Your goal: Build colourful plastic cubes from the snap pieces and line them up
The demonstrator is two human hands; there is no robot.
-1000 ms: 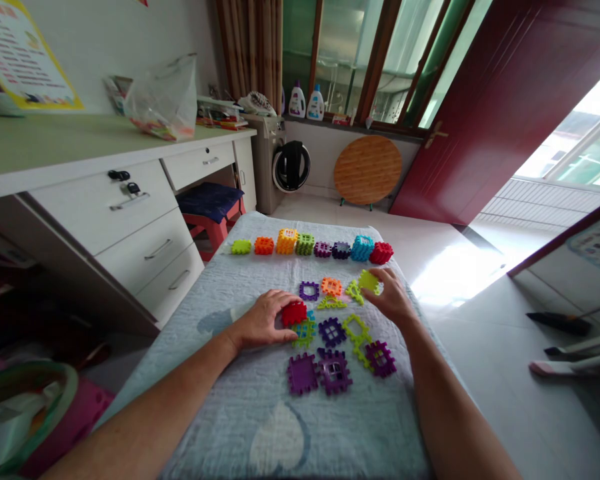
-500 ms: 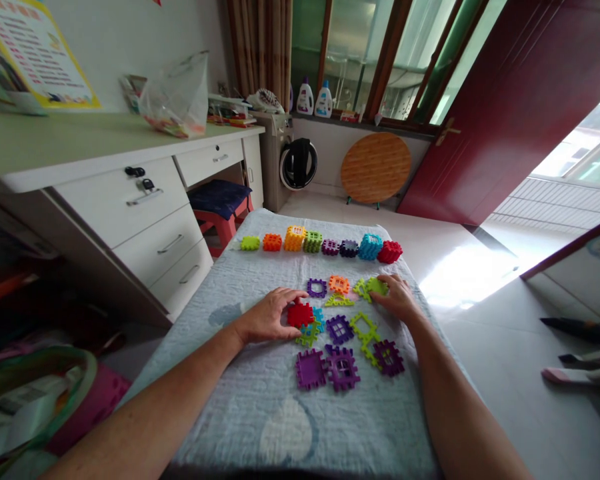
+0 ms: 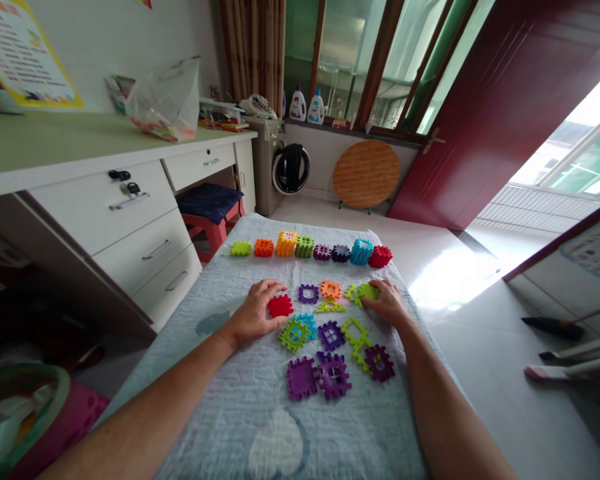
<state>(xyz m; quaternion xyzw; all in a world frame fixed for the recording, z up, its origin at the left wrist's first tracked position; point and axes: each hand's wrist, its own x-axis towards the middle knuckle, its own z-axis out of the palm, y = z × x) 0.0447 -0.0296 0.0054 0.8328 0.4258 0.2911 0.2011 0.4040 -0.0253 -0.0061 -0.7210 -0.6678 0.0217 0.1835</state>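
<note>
My left hand [image 3: 259, 308] grips a red building tile [image 3: 281, 305] by its edges, thumb and fingers at either side. Just right of it lie a lime window tile [image 3: 295, 335] and a partly covered blue tile [image 3: 308, 324]. With my right hand [image 3: 387, 303] I hold a lime-green building tile [image 3: 369, 291], its fingertips over the right edge. Between my hands lie an orange tile [image 3: 331, 290], a purple frame tile [image 3: 309, 294] and a dark purple window tile [image 3: 331, 335]. Nearer me are a solid purple tile [image 3: 301, 378] and purple window tiles [image 3: 335, 377].
Along the far side of the cloth-covered table [image 3: 230, 407] runs a row of tile stacks sorted by colour, from lime [image 3: 241, 249] to red [image 3: 381, 257]. A desk [image 3: 130, 150] stands at the left, with a stool [image 3: 210, 203] beneath. A red door [image 3: 460, 113] is at the right.
My left hand has moved left with the red tile, away from the lime and blue tiles it overlapped. My right hand stays at the lime-green tile. The view has shifted slightly.
</note>
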